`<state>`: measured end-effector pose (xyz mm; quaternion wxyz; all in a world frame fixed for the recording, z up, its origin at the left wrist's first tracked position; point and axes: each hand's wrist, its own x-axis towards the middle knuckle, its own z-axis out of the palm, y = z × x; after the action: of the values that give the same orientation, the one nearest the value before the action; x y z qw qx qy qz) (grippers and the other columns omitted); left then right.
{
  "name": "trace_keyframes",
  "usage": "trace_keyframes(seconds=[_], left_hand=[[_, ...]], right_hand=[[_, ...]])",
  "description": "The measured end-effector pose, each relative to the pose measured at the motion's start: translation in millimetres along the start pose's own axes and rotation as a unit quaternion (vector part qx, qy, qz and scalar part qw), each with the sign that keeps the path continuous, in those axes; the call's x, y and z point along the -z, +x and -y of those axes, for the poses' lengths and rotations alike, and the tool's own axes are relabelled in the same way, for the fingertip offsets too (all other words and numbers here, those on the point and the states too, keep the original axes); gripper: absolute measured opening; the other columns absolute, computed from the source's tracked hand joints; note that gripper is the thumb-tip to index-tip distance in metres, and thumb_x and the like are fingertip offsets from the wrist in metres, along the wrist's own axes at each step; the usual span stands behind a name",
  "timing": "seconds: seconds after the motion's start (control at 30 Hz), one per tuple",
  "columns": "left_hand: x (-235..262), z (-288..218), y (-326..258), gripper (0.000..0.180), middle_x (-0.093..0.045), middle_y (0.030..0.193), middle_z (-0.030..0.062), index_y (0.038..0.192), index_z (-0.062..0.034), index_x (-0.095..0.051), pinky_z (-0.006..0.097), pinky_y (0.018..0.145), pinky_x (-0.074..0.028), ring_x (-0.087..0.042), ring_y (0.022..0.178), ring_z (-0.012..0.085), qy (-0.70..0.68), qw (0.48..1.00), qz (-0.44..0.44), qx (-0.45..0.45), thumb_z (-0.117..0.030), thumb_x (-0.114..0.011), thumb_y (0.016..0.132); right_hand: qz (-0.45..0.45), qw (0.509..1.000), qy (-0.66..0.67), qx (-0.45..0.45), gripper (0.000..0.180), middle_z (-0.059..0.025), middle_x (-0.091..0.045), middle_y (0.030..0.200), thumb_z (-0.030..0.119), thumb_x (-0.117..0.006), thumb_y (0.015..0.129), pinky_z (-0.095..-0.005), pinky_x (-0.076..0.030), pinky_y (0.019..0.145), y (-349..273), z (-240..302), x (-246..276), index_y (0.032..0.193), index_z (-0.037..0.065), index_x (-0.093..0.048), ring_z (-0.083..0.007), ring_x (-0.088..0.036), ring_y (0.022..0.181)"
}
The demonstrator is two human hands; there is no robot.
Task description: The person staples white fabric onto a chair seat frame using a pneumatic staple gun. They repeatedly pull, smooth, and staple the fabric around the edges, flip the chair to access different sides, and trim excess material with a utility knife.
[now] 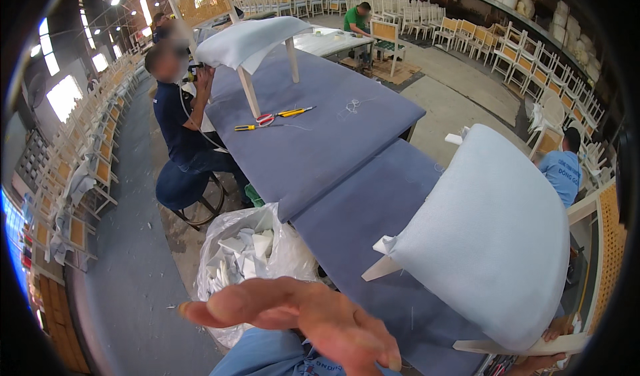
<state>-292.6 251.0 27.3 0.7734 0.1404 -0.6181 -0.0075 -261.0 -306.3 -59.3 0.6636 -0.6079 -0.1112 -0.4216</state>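
Note:
Very close to the camera at the lower middle is what looks like my right hand (303, 309). Its fingers stretch leftward, apart, and hold nothing. Below it shows light-blue clothing of mine; my left hand does not appear. Ahead and to the right, a chair with a large pale-blue fabric-covered seat (483, 243) lies tilted on the blue-covered table (373, 243). Its light wooden legs (383, 267) stick out below. At its lower right end another hand (555, 329) touches the chair, apparently a co-worker's. An open plastic bag (297, 259) of white scraps stands just beyond my hand.
At the far table end stands another pale-covered chair (250, 39); scissors (265, 119), yellow-handled tools (293, 112) and loose thread (353, 106) lie near it. A seated person (180, 123) holds a power tool. Chair rows line both sides. Workers sit farther back and at right.

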Motion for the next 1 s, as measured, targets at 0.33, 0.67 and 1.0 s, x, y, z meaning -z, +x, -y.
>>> trace_keyframes(seconds=[0.33, 0.67, 1.0], left_hand=[[-7, 33, 24, 0.068, -0.020, 0.164, 0.0239, 0.152, -0.0566, -0.025, 0.070, 0.107, -0.031, -0.050, 0.127, 0.0551, -0.007, 0.995, 0.042, -0.093, -0.063, -0.056, 0.092], [-19, 62, 18, 0.064, -0.006, 0.167, 0.0203, 0.151, -0.0573, -0.027, 0.066, 0.117, -0.020, -0.029, 0.141, 0.0572, -0.043, 0.996, 0.045, -0.056, -0.062, -0.056, 0.094], [-48, 130, 21, 0.069, -0.007, 0.166, 0.0212, 0.150, -0.0554, -0.032, 0.075, 0.113, -0.019, -0.009, 0.146, 0.0578, -0.063, 0.998, 0.004, 0.022, -0.057, -0.065, 0.089]], right_hand=[[0.098, 0.934, 0.325, -0.110, 0.069, -0.0115, -0.054, 0.118, 0.053, -0.074, 0.081, -0.0395, -0.043, 0.078, 6, -8, 34, 0.129, 0.007, -0.052, -0.0262, -0.052, 0.104], [0.031, 0.978, 0.193, -0.067, 0.063, -0.0063, -0.056, 0.117, 0.058, -0.067, 0.087, -0.0352, -0.043, 0.079, 9, -23, 59, 0.129, 0.013, -0.054, -0.0187, -0.052, 0.105], [0.009, 0.993, 0.098, -0.071, 0.097, -0.0093, -0.050, 0.082, 0.081, -0.062, 0.077, -0.0359, -0.043, 0.069, -16, -27, 43, 0.130, 0.001, -0.043, -0.0201, -0.049, 0.071]])
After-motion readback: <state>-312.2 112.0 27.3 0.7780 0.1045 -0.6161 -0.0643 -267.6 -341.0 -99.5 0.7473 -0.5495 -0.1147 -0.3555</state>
